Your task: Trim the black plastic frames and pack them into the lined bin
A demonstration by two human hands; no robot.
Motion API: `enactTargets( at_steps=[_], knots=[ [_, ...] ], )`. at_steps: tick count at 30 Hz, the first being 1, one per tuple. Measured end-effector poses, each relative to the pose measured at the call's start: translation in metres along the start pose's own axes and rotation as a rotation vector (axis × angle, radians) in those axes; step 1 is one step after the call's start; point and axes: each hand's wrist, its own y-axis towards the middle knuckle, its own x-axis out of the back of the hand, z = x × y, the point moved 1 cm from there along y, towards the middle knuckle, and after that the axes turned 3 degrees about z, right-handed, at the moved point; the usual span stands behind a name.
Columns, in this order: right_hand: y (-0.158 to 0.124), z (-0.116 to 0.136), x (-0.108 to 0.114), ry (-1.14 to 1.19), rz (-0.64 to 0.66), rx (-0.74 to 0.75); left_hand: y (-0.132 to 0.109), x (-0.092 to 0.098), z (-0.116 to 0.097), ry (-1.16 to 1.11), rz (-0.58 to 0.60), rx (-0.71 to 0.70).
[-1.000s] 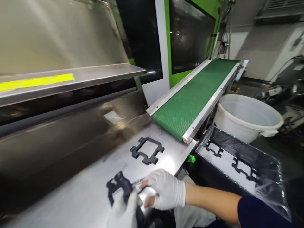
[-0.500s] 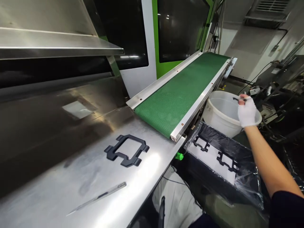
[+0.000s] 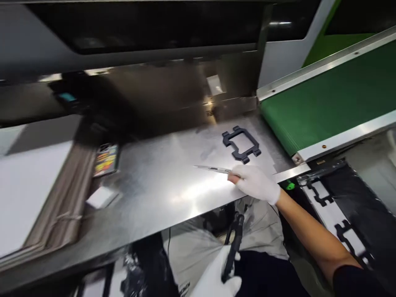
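Note:
My right hand (image 3: pixel 256 182), in a white glove, rests on the steel worktop (image 3: pixel 161 189) with its fingers closed on the end of a thin metal blade tool (image 3: pixel 212 168) lying flat there. Just beyond the hand lies a black plastic frame part (image 3: pixel 241 143). My left hand (image 3: pixel 216 276), also gloved, is low under the table edge and grips another black frame part (image 3: pixel 233 241) held upright above my lap.
A green conveyor belt (image 3: pixel 328 103) slopes up at the right. Below it a box lined with black plastic (image 3: pixel 365 206) holds black frame parts (image 3: pixel 318 194) on white sheet. A stack of white sheets (image 3: pixel 27 181), a phone (image 3: pixel 106 159) and a small white block (image 3: pixel 100 197) sit at the left.
My right hand came back from over the white bucket to the worktop and took hold of the blade tool. The view swung left, and my left hand with a frame came into view.

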Motion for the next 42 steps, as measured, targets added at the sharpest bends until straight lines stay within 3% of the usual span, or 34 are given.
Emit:
enactTargets(
  at_steps=[4,6,8,10,13,17,19,23,25,27,34,42],
  knots=[
    [0.096,0.037,-0.034,-0.271,0.152,-0.104,-0.013,0.0,0.013,0.065,-0.054,-0.053],
    [0.118,0.04,-0.048,-0.293,0.2,-0.153,-0.019,-0.003,0.025,-0.016,-0.11,-0.062],
    [0.121,0.037,-0.058,-0.304,0.249,-0.186,-0.022,-0.009,0.037,-0.118,-0.183,-0.051],
    [0.107,0.032,-0.061,-0.293,0.284,-0.201,-0.021,-0.015,0.048,-0.2,-0.281,-0.038],
    [0.061,0.028,-0.053,-0.191,0.352,-0.191,-0.013,-0.022,0.057,-0.261,-0.418,-0.06],
    [-0.031,0.033,-0.056,0.257,0.676,-0.123,-0.002,-0.024,0.06,-0.271,-0.466,-0.102],
    [-0.077,0.039,-0.079,0.382,0.808,-0.067,0.001,-0.024,0.059,-0.273,-0.443,-0.135],
    [-0.135,0.044,-0.145,0.259,0.69,-0.191,0.005,-0.028,0.055,-0.269,-0.4,-0.147],
    [-0.144,0.044,-0.168,0.236,0.64,-0.268,0.008,-0.031,0.055,-0.228,-0.388,-0.142],
    [-0.145,0.044,-0.176,0.234,0.638,-0.309,0.01,-0.032,0.054,-0.193,-0.391,-0.152],
    [-0.14,0.042,-0.173,0.165,0.683,-0.349,0.013,-0.035,0.054,-0.171,-0.404,-0.114],
    [-0.148,0.048,-0.182,0.143,0.644,-0.441,0.015,-0.036,0.052,-0.206,-0.456,-0.099]
  ],
)
